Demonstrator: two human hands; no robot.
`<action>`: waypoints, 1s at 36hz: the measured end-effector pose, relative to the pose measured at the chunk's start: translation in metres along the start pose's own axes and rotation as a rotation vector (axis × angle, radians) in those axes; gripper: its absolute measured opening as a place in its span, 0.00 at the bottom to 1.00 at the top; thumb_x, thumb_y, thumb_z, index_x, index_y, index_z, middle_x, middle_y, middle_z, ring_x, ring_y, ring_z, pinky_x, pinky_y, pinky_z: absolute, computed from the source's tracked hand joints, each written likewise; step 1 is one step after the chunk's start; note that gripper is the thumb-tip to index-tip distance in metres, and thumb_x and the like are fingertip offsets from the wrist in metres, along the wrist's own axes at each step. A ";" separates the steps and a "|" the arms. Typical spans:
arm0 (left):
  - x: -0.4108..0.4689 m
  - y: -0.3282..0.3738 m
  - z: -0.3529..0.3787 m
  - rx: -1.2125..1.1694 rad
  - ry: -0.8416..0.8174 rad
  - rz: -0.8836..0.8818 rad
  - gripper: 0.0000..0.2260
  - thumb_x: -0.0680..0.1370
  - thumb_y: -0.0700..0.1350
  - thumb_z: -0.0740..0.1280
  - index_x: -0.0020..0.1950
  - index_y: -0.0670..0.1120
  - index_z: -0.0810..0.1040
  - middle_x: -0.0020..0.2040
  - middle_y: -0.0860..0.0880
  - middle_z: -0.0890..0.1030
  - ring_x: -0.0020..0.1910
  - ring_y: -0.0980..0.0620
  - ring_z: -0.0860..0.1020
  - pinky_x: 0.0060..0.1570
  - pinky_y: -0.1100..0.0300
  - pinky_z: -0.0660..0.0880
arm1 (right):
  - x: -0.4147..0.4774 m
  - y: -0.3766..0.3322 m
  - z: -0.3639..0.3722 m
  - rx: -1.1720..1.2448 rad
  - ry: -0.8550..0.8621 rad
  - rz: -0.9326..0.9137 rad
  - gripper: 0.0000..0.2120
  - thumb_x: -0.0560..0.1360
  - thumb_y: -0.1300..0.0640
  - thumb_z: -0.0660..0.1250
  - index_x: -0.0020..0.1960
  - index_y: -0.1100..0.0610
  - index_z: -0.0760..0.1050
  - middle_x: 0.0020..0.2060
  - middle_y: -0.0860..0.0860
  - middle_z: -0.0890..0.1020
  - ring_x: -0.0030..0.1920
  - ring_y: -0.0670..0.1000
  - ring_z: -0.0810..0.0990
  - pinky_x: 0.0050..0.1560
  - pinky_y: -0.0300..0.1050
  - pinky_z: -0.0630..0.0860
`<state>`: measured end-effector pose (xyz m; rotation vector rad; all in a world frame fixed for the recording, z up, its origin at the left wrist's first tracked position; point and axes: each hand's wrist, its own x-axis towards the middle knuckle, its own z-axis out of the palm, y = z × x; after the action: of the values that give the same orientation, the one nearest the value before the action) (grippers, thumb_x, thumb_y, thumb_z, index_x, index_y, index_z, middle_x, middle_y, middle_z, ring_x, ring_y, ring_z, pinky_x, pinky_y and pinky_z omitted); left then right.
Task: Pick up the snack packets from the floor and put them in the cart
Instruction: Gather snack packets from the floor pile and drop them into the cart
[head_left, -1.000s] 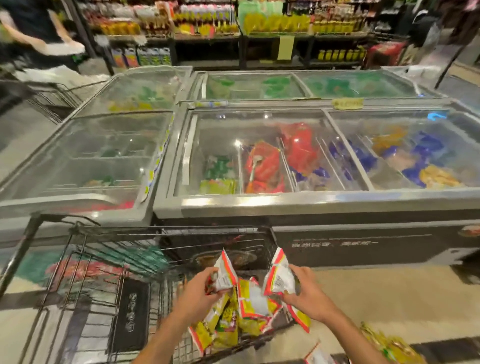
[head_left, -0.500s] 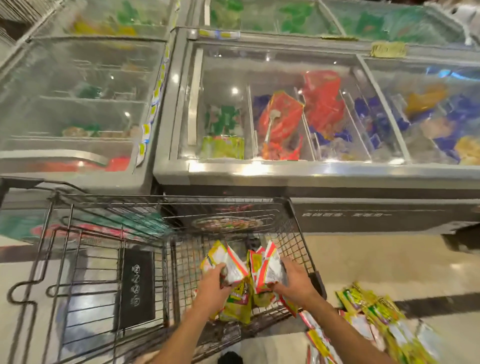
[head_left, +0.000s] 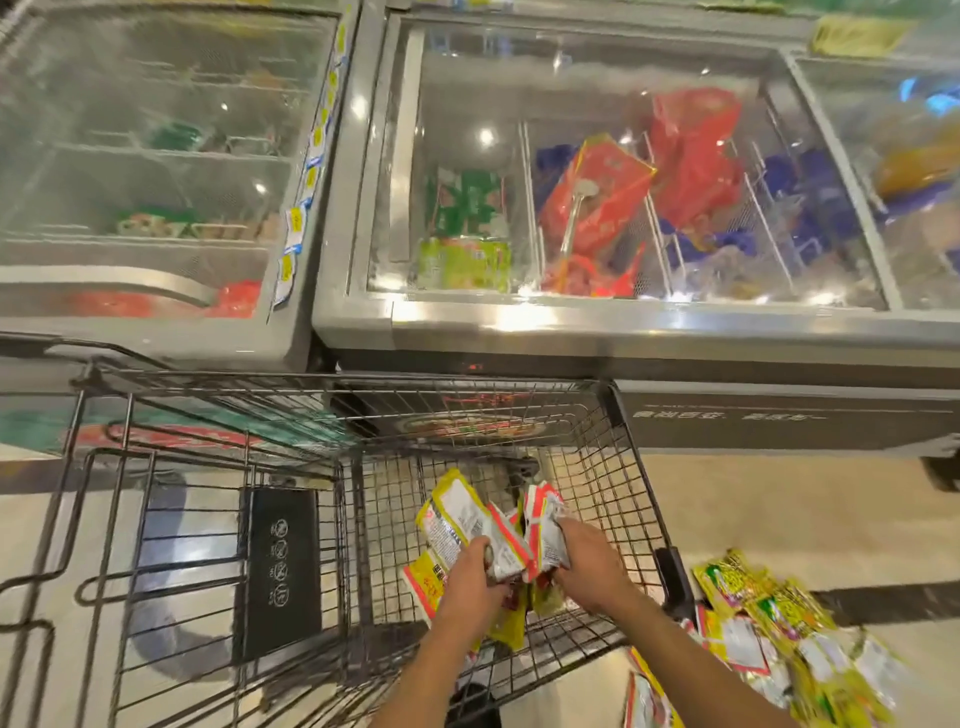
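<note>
Both my hands reach down into the wire shopping cart (head_left: 631, 467). My left hand (head_left: 470, 582) grips a bunch of yellow, white and red snack packets (head_left: 462, 512), fanned out upward. My right hand (head_left: 584, 564) holds more red-and-white snack packets (head_left: 540, 512) right beside them. Other yellow packets hang below my hands inside the basket. A heap of yellow and green snack packets (head_left: 769, 618) lies on the floor to the right of the cart.
Two glass-topped chest freezers (head_left: 597, 332) stand right behind the cart, filled with red, green and blue packs. The cart's folded child seat with a black panel (head_left: 278, 566) is at the left. Beige floor (head_left: 779, 499) lies to the right.
The view has tilted down and closer. Both hands have lowered the packets deeper into the cart basket and drawn together. The floor heap has come into view at the right.
</note>
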<state>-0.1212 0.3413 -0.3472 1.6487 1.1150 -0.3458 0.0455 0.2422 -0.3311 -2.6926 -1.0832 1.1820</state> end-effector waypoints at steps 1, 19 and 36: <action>0.002 0.001 0.002 -0.013 0.002 -0.002 0.27 0.74 0.40 0.71 0.69 0.52 0.65 0.61 0.51 0.76 0.58 0.52 0.76 0.56 0.57 0.76 | -0.001 -0.001 0.000 0.025 -0.011 -0.014 0.33 0.65 0.53 0.68 0.69 0.49 0.60 0.64 0.51 0.73 0.65 0.56 0.70 0.64 0.55 0.69; -0.020 0.115 -0.036 0.011 -0.014 0.384 0.34 0.74 0.37 0.70 0.76 0.55 0.61 0.71 0.53 0.69 0.69 0.53 0.70 0.56 0.61 0.76 | -0.079 0.041 -0.088 0.240 0.098 -0.106 0.30 0.77 0.57 0.64 0.75 0.54 0.56 0.72 0.51 0.65 0.71 0.49 0.64 0.68 0.34 0.56; -0.141 0.350 -0.015 0.394 -0.062 1.023 0.28 0.78 0.51 0.67 0.76 0.59 0.60 0.73 0.55 0.68 0.72 0.58 0.66 0.70 0.59 0.64 | -0.250 0.123 -0.249 0.371 0.736 -0.134 0.30 0.77 0.53 0.65 0.76 0.48 0.56 0.73 0.45 0.63 0.71 0.43 0.62 0.69 0.40 0.64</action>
<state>0.0810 0.2859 -0.0328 2.2985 0.0502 0.0686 0.1613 0.0631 -0.0244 -2.3735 -0.8008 0.2640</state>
